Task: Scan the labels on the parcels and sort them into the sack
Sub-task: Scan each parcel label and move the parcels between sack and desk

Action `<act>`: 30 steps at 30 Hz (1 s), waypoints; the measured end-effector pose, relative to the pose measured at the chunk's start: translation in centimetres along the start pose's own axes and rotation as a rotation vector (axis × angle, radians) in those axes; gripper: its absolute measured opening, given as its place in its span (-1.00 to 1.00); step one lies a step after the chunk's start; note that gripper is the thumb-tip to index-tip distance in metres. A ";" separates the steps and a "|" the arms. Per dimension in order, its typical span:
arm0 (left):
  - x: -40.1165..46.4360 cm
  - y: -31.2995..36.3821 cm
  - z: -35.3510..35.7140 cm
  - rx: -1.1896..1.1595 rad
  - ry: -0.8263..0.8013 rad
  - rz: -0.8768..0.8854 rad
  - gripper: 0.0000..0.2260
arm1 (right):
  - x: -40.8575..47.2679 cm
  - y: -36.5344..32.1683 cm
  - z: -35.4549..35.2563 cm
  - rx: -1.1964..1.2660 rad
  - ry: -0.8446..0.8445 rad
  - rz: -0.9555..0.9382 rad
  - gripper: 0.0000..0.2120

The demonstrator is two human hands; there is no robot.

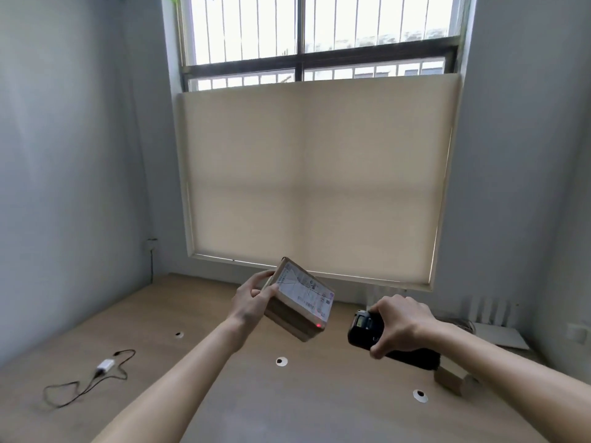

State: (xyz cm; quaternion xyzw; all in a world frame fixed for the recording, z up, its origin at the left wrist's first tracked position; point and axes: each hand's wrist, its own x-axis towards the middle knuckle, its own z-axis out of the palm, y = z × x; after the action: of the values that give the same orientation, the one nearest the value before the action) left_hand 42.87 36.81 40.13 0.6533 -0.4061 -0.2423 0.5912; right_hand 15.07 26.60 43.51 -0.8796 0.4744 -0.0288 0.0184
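Observation:
My left hand [252,298] grips a brown cardboard parcel [287,318] by its left end and holds it tilted in the air above the wooden platform. The parcel's white shipping label [303,292] faces up and to the right. A red dot of light shows at the label's lower right corner. My right hand [399,327] grips a black handheld scanner [364,329], which points left at the parcel from a short distance. A second small cardboard parcel [451,380] lies on the platform, partly hidden behind my right forearm. No sack is in view.
The wooden platform [224,362] has three round white-rimmed holes. A white charger with a black cable [102,367] lies at its left. A flat white sheet [499,335] rests at the right, near the wall. A window with a beige blind fills the wall ahead.

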 end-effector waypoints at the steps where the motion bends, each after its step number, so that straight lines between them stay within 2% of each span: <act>1: -0.3 -0.1 -1.2 -0.007 0.007 0.001 -0.69 | 0.1 -1.3 0.1 0.002 -0.002 -0.010 -0.50; 5: -1.0 -1.4 -6.6 -0.023 0.042 0.011 -0.76 | 1.1 -6.7 0.5 0.001 -0.009 -0.069 -0.55; 11: -1.8 -4.2 -15.8 -0.039 0.189 -0.035 -0.77 | 4.4 -16.2 1.7 -0.014 -0.039 -0.205 -0.49; 16: -2.1 -7.6 -25.4 0.015 0.357 -0.081 -0.78 | 8.1 -26.0 3.8 0.041 -0.068 -0.335 -0.53; 20: -2.8 -10.3 -33.3 -0.023 0.481 -0.166 -0.71 | 11.6 -35.4 6.4 0.201 -0.131 -0.450 -0.43; 22: -3.0 -12.0 -37.7 -0.041 0.556 -0.209 -0.63 | 13.7 -40.9 7.8 0.359 -0.189 -0.526 -0.41; 25: -3.5 -14.9 -44.9 -0.108 0.693 -0.277 -0.48 | 16.0 -50.1 10.4 0.656 -0.363 -0.644 -0.51; 30: -6.3 -18.7 -55.3 -0.256 0.834 -0.351 -0.39 | 17.2 -65.7 14.1 0.850 -0.612 -0.811 -0.75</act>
State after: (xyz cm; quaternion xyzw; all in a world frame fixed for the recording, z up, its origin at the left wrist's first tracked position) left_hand 88.04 73.25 31.10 0.6755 0.0159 -0.1033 0.7299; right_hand 80.27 48.36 33.93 -0.8733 0.0265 0.0330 0.4854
